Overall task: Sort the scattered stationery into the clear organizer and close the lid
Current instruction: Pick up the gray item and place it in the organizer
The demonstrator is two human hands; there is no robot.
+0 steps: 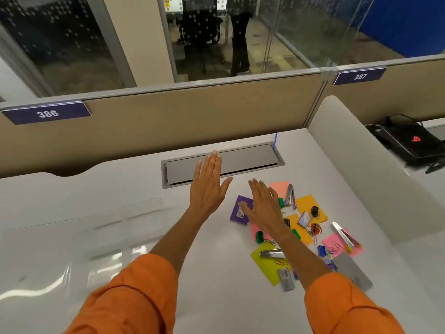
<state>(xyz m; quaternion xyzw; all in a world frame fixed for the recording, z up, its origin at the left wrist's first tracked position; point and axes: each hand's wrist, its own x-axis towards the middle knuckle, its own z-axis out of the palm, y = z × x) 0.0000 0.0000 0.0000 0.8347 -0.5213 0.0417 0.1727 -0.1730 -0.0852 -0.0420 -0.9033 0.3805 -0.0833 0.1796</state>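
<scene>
Head view looks down on a white desk [216,273]. On the far left lies the clear organizer [96,232], and it is very hard to see, because it is see-through and only its shiny edges and faint walls show. I cannot tell if its lid is open, or if anything is inside it. Orange sleeves [134,297] are cut off by the bottom edge. The left hand [207,186] is flat and holds nothing, with its fingers straight and close together and the thumb out to the side. Its fingertips hide part of a grey flap [245,160] set in the desk. I cannot tell if this hand touches the desk. Just to its right, a purple box [238,210] is partly hidden under the right hand [265,208]. That hand is flat too, with straight fingers, and grips nothing. It covers part of the messy pile, which lies well apart from the organizer. In the pile are a green sharpener [260,236], coloured sticky notes [310,203], a silver stapler [290,195], a shiny metal clipper [272,253], a small box of staples [286,278] and loose paper clips [317,229]. The right arm hides some small blue things. A grey card [354,273] lies at the pile's right edge. Far right, on the next desk, a black laptop [409,141] is cut off.
</scene>
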